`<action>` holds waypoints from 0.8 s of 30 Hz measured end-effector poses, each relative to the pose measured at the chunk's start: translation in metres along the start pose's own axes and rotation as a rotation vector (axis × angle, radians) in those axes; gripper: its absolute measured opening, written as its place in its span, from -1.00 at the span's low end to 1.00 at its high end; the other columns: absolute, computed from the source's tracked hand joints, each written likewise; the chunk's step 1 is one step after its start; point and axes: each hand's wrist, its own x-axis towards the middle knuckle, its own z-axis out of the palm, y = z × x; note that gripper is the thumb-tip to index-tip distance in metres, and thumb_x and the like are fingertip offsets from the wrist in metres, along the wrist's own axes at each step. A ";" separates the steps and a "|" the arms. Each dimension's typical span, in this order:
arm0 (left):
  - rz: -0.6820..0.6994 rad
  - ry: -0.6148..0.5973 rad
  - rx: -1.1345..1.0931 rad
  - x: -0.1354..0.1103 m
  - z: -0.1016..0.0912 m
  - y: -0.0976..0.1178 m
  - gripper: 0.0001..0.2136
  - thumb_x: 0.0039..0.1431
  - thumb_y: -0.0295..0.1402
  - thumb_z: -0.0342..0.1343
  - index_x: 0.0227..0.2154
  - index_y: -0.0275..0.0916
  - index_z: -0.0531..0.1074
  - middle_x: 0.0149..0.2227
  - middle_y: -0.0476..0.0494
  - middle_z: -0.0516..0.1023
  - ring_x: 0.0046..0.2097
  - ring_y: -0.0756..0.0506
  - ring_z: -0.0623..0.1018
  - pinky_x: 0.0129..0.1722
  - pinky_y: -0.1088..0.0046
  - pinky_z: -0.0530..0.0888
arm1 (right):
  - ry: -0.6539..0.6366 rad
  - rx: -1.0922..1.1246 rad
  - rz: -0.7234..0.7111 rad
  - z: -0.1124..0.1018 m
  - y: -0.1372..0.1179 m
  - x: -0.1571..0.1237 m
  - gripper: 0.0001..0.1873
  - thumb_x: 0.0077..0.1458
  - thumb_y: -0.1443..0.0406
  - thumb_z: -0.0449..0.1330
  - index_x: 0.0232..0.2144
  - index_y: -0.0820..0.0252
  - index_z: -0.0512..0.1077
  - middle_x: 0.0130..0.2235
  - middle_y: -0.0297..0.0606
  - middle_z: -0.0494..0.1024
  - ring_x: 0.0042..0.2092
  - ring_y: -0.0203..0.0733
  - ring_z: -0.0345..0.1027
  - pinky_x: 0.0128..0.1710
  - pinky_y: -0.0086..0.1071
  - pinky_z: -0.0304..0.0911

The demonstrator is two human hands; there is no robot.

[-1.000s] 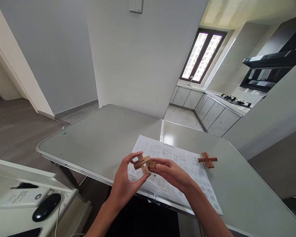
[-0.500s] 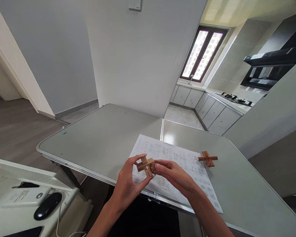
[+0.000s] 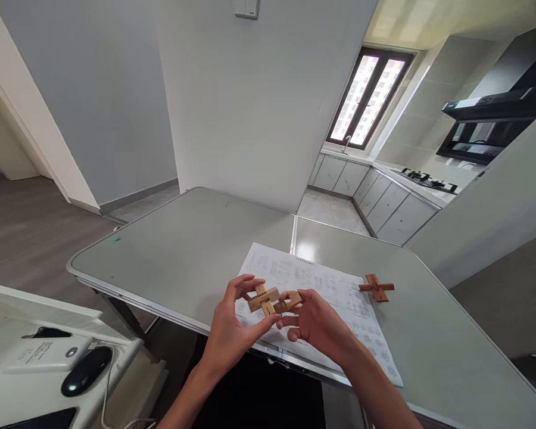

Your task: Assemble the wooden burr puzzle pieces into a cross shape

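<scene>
My left hand (image 3: 234, 316) is closed around partly joined wooden burr puzzle pieces (image 3: 264, 298), pinching them between thumb and fingers. They are held above the printed sheet, with one light stick crossing the others. At their right side, a notched wooden puzzle piece (image 3: 291, 302) lies against my right hand (image 3: 319, 322). The right index fingertip is on its upper end, and the other fingers curl below it. Whether this notched piece is locked into the rest cannot be told. Farther right, a cross of darker wooden pieces (image 3: 377, 288) rests at the sheet's edge.
A white sheet with printed diagrams (image 3: 335, 292) lies on the grey folding table (image 3: 170, 250), across its metal seam. At lower left, a side desk holds a black mouse (image 3: 87, 370), a white box (image 3: 49, 356) and a cable. A wall stands behind the table.
The notched piece at the right has swung outward and shows more of its length. My right fingers have shifted right and spread from their earlier pinch. My left hand keeps its grip.
</scene>
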 end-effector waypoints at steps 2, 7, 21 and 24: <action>-0.008 -0.013 -0.016 -0.001 0.001 0.002 -0.41 0.09 -0.24 0.40 0.12 -0.03 0.26 0.11 -0.15 0.58 0.06 -0.21 0.59 0.09 0.10 0.49 | 0.036 0.036 0.042 -0.004 0.002 0.001 -0.57 0.26 -0.07 0.15 -0.39 0.14 0.43 -0.31 -0.26 0.53 -0.41 -0.22 0.40 -0.59 -0.48 0.09; 0.002 -0.039 -0.014 -0.001 0.002 0.006 -0.40 0.08 -0.24 0.42 0.13 -0.03 0.27 0.12 -0.17 0.58 0.09 -0.23 0.58 0.11 0.07 0.49 | 0.140 -0.182 -0.064 0.001 0.003 0.000 -0.47 0.18 -0.16 0.22 -0.50 0.13 0.31 -0.35 -0.29 0.49 -0.45 -0.26 0.32 -0.56 -0.42 0.12; 0.015 -0.123 -0.062 -0.005 0.006 0.006 -0.36 0.05 -0.28 0.44 0.15 0.01 0.27 0.13 -0.15 0.58 0.13 -0.23 0.57 0.19 0.06 0.48 | 0.356 -0.822 -0.546 0.007 0.004 -0.004 -0.55 0.15 0.09 0.38 -0.50 0.05 0.19 -0.13 -0.22 0.61 -0.32 -0.17 0.35 -0.24 -0.20 0.32; 0.011 -0.134 -0.068 -0.006 0.006 0.004 -0.36 0.05 -0.28 0.44 0.15 0.03 0.27 0.13 -0.12 0.58 0.14 -0.22 0.57 0.20 0.07 0.47 | 0.355 -0.850 -0.556 0.005 0.006 -0.005 -0.56 0.15 0.08 0.37 -0.50 0.05 0.20 -0.13 -0.21 0.60 -0.30 -0.14 0.37 -0.23 -0.19 0.32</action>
